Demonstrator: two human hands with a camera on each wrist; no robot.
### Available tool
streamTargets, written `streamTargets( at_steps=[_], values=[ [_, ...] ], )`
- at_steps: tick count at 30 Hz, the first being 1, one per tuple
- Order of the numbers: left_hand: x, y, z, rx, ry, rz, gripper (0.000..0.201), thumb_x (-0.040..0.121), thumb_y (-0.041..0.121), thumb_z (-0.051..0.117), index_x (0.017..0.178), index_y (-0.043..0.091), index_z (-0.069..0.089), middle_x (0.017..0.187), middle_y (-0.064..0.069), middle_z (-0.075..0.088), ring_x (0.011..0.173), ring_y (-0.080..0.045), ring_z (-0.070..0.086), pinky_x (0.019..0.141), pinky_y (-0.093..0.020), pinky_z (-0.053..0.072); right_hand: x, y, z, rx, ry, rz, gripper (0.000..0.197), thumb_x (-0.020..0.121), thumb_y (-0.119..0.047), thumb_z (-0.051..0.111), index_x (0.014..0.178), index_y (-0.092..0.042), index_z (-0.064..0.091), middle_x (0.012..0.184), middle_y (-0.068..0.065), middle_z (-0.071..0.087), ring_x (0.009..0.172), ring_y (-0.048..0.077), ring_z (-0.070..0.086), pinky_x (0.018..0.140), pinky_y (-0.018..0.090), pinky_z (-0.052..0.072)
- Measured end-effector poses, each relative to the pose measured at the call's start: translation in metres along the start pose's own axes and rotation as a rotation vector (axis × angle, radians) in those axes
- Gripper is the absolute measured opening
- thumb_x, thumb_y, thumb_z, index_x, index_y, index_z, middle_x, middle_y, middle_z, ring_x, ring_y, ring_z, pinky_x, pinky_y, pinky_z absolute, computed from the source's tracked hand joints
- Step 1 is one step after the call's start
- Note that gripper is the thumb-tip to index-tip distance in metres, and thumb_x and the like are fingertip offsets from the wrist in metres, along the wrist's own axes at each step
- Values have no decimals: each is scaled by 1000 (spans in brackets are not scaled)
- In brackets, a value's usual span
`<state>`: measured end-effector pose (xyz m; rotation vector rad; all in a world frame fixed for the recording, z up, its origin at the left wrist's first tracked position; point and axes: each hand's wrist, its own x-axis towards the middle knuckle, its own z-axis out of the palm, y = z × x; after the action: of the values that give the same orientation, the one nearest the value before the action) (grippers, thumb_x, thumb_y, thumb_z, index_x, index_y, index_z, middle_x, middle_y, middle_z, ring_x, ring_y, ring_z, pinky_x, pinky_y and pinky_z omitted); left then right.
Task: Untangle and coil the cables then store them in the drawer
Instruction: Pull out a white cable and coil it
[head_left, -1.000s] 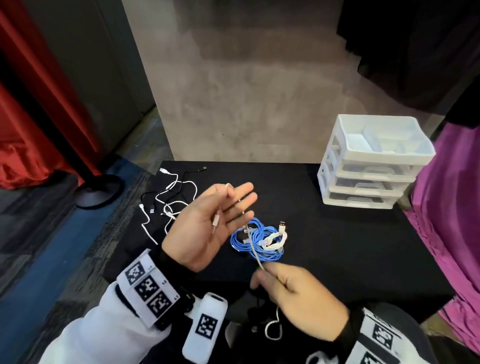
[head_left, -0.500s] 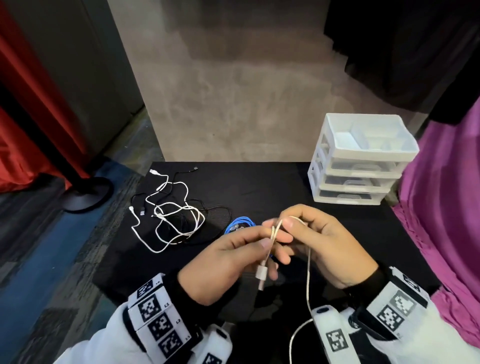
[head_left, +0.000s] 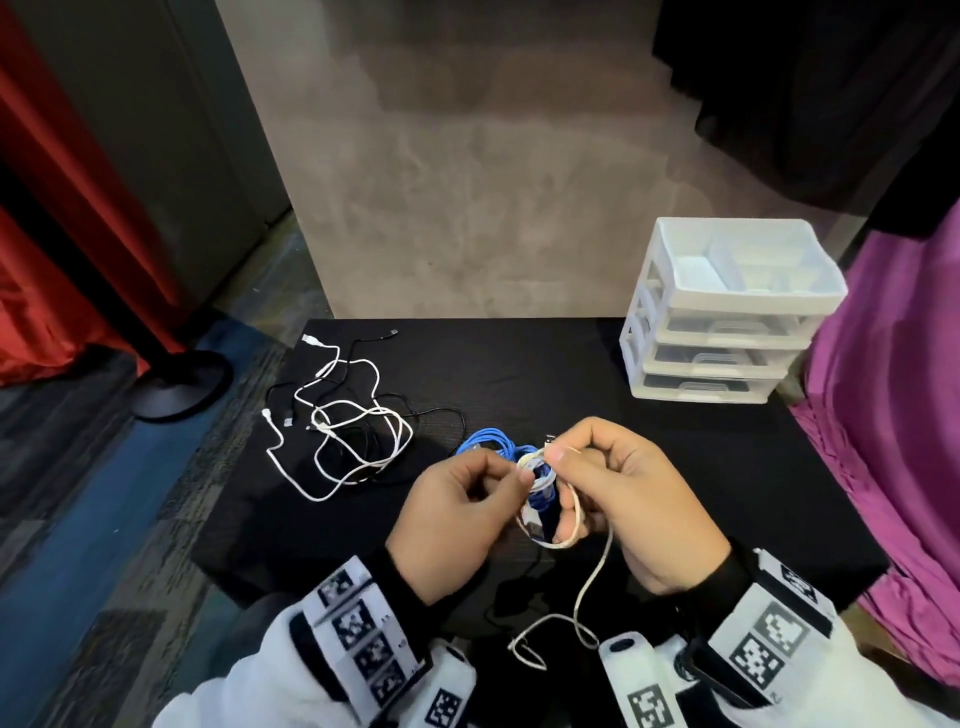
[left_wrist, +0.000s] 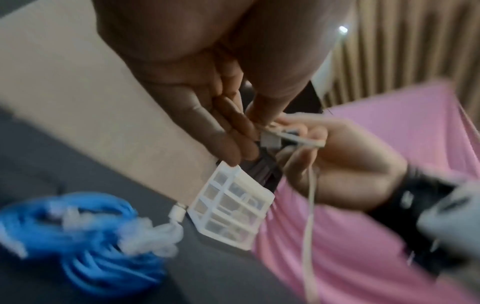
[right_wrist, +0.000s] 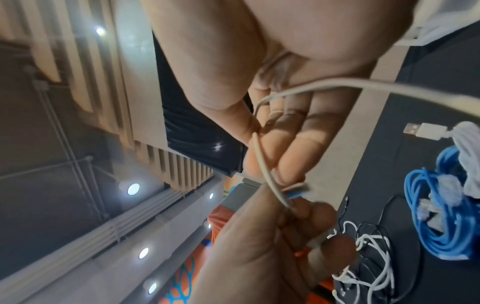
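Note:
Both hands meet above the table's front middle around a beige cable (head_left: 570, 525). My left hand (head_left: 467, 512) pinches its small coil at the top, and my right hand (head_left: 628, 499) pinches the same cable and holds a loop of it. The loose tail (head_left: 589, 582) hangs down toward my lap. In the right wrist view the beige cable (right_wrist: 262, 164) runs between my fingers. Behind the hands a coiled blue cable (head_left: 488, 444) lies on the black table (head_left: 545, 374). A tangle of white and black cables (head_left: 353, 431) lies at the left. The white drawer unit (head_left: 727, 317) stands at the back right.
The drawer unit has three shut drawers and an open tray on top. Pink fabric (head_left: 893, 415) hangs close to the table's right edge. A red curtain (head_left: 47, 249) and a black stand base (head_left: 182, 379) are on the floor to the left.
The hands came together from apart. My left hand turned from palm-up and open to pinching the cable, and the right hand has since wound a loop of it beside the left.

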<state>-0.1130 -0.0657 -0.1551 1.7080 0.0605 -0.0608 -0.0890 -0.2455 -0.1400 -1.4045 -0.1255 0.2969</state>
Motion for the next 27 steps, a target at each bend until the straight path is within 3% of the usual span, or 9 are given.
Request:
streamTargets(
  at_steps=[2,4,7,9,11,16,20,24,27],
  values=[
    [2,-12,-1,345,34,175,18,94,26,69,78,23,62,62,8,63,54,-9,55,60,-30,50,-2,3,2,-63,7,-40,19,99,-7,65,84,3,59,58,15,56,45,27,56,48,29,48],
    [4,-15,-1,443,-4,217,18,94,28,65,79,23,57,66,3,67,59,-13,60,63,-35,51,-2,4,2,-133,5,-87,18,99,-7,65,86,5,60,58,13,56,46,27,54,52,30,48],
    [3,-4,-3,-16,-165,-20,26,89,38,71,75,19,60,86,-21,71,74,-25,60,75,-39,49,1,5,-4,-168,20,-125,17,99,-9,67,86,2,64,58,7,54,45,22,49,52,32,44],
    [1,5,-5,-391,-203,-219,28,92,35,69,82,9,64,86,-21,71,81,-25,66,79,-34,54,1,5,-6,-149,-7,-135,16,99,-11,67,88,0,66,61,7,54,50,22,50,53,33,45],
    [-1,14,-6,-604,-225,-325,32,97,31,59,81,4,62,77,-16,67,69,-21,68,75,-32,59,-1,5,-5,-129,-55,-140,14,100,-13,66,91,-2,67,65,11,56,53,27,51,51,34,47],
    [-6,23,0,-811,-315,-416,31,104,28,49,86,8,63,85,-5,60,44,-5,38,60,-25,52,1,9,2,-52,-62,-124,16,99,-15,65,91,-2,67,80,18,71,64,30,52,52,32,48],
    [-2,26,-4,-877,-279,-361,24,103,23,45,84,12,56,85,-3,55,43,-5,28,53,-23,42,8,19,-1,-94,-21,-81,17,102,-17,62,95,-4,70,71,22,58,54,26,47,43,28,39],
    [6,34,-20,-923,-154,-234,14,100,19,44,93,10,52,99,-4,66,56,-10,51,75,-30,53,14,42,-13,-276,24,-11,23,106,-17,57,91,-16,74,60,2,47,44,15,41,39,23,33],
    [12,33,-27,-903,-57,-147,20,104,17,41,92,8,54,120,-14,71,92,-20,73,96,-39,57,1,57,-7,-517,-88,-4,25,107,-25,55,95,-23,76,55,-6,52,46,9,44,46,22,37]
  ],
)
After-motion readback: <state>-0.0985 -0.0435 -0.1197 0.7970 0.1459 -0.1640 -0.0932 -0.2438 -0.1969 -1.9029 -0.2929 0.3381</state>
